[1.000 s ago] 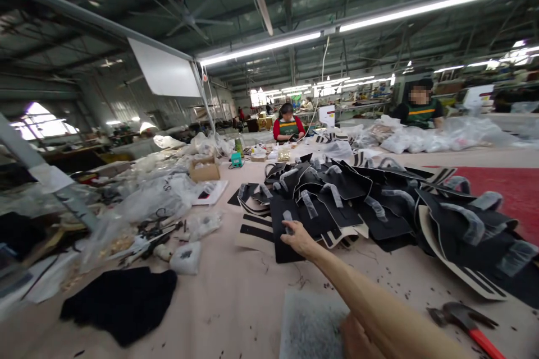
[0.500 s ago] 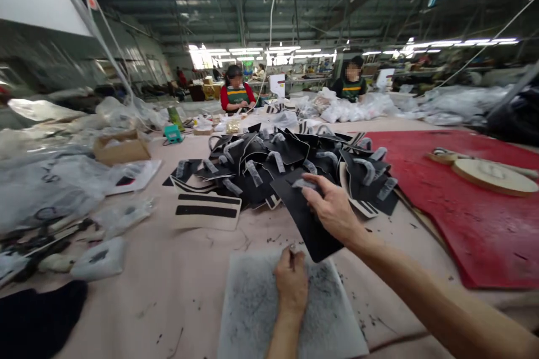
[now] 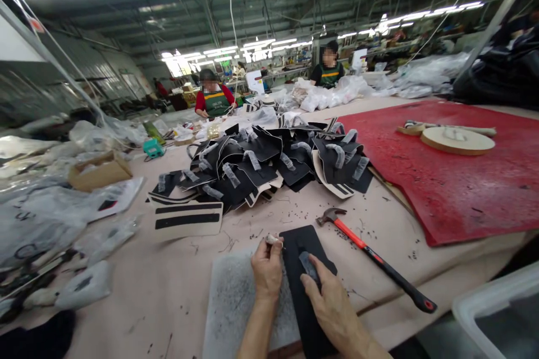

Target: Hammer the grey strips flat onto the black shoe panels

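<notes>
My right hand (image 3: 330,297) grips the plastic-wrapped handle (image 3: 309,265) of a flat black panel (image 3: 304,303). That panel lies tilted over the right side of a pale, speckled board (image 3: 229,291). Just left of the panel, my left hand (image 3: 267,272) is closed in a pinch above the board; a small whitish bit shows at its fingertips, too small to name. Beyond both hands is a heap of similar black panels (image 3: 256,171) with wrapped handles. One pale panel with two black strips (image 3: 188,219) lies at the heap's near left.
A claw hammer (image 3: 370,255) lies right of my hands. Farther right, a red sheet (image 3: 438,185) bears a tape roll (image 3: 457,140). Plastic bags (image 3: 54,196) and a cardboard box (image 3: 100,171) crowd the left. Two co-workers (image 3: 215,98) sit across the table. A translucent bin (image 3: 497,303) stands lower right.
The black panel has come down from the heap's edge onto the board, with my right hand on its handle. My left hand has risen beside it. The view has turned right, showing the hammer.
</notes>
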`<state>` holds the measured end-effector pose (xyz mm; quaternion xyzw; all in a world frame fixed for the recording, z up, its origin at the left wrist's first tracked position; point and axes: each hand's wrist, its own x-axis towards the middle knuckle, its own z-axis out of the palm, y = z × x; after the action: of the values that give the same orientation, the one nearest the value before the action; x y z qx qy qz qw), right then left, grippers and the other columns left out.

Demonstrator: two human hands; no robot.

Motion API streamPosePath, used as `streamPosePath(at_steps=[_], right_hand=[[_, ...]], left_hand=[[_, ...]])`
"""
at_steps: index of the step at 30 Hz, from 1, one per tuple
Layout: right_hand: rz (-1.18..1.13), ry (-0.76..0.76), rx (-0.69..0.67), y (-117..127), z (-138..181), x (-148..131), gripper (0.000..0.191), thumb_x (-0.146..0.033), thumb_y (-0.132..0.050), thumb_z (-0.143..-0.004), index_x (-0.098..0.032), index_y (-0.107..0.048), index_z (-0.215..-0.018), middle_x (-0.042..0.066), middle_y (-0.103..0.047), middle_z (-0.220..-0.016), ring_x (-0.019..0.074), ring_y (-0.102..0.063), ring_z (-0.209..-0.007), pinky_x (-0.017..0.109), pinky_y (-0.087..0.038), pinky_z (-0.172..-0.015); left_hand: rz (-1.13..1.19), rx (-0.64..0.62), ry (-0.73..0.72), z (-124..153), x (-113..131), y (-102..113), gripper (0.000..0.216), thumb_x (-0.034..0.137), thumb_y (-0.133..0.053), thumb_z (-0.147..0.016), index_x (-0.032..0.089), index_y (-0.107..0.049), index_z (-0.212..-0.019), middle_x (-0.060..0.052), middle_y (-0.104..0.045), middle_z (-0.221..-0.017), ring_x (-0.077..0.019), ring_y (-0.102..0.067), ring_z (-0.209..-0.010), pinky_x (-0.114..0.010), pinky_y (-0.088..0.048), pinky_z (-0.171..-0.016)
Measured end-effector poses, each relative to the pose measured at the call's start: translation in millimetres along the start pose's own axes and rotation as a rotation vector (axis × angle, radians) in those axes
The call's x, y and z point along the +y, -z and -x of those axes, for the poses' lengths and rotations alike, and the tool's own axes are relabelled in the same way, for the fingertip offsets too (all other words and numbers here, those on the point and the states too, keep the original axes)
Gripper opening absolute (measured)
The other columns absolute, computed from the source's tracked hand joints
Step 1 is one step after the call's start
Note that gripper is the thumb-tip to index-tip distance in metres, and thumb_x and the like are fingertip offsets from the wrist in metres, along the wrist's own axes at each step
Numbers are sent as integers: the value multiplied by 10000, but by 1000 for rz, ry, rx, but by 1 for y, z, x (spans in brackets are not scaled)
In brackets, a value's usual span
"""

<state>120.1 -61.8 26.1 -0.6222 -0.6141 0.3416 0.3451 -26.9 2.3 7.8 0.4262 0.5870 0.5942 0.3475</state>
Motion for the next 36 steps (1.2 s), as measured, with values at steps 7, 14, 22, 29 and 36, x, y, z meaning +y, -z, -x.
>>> streamPosePath(at_steps=[7, 14, 22, 29, 36], right_hand=[[320, 44, -70, 3, 3, 0, 480, -336, -384, -969, -68, -591, -1310, 206, -669, -1246, 304, -671, -1109, 410, -522, -937], [406, 57, -127, 6, -3, 6, 398, -321, -354, -1002, -120, -651, -1172, 162, -739, -1067, 276, -723, -937, 343, -528, -793], [488, 89, -122, 5, -5, 10, 370, -327, -384, -999, -129, -657, -1152, 153, -747, -1040, 259, -730, -887, 313, -517, -745], [416, 71, -161, 8, -1, 6, 383, -333, -399, -994, -119, -634, -1206, 163, -725, -1115, 282, -714, -958, 360, -522, -815], [463, 207, 97, 74, -28, 40, 399, -415, -403, -991, -149, -566, -1239, 164, -633, -1180, 282, -603, -1081, 398, -481, -900]], left_hand=[[-17, -194, -32, -17, 4, -30, 223, 370, -660, -819, 163, -724, -871, -50, -767, -826, -196, -704, -780, -283, -539, -768], [-6, -228, 28, -18, -15, -32, 260, 392, -649, -840, 156, -719, -925, -76, -782, -857, -211, -720, -805, -296, -550, -763], [-118, -246, 23, -16, -8, -35, 253, 382, -621, -862, 166, -730, -937, -67, -783, -893, -209, -714, -831, -301, -531, -802], [-199, -247, -19, -16, -7, -37, 204, 342, -601, -865, 181, -722, -899, -43, -772, -841, -194, -698, -775, -284, -518, -763], [-303, -269, -202, -11, -7, -39, 148, 266, -584, -889, 196, -713, -905, -27, -750, -826, -181, -686, -764, -265, -507, -741]])
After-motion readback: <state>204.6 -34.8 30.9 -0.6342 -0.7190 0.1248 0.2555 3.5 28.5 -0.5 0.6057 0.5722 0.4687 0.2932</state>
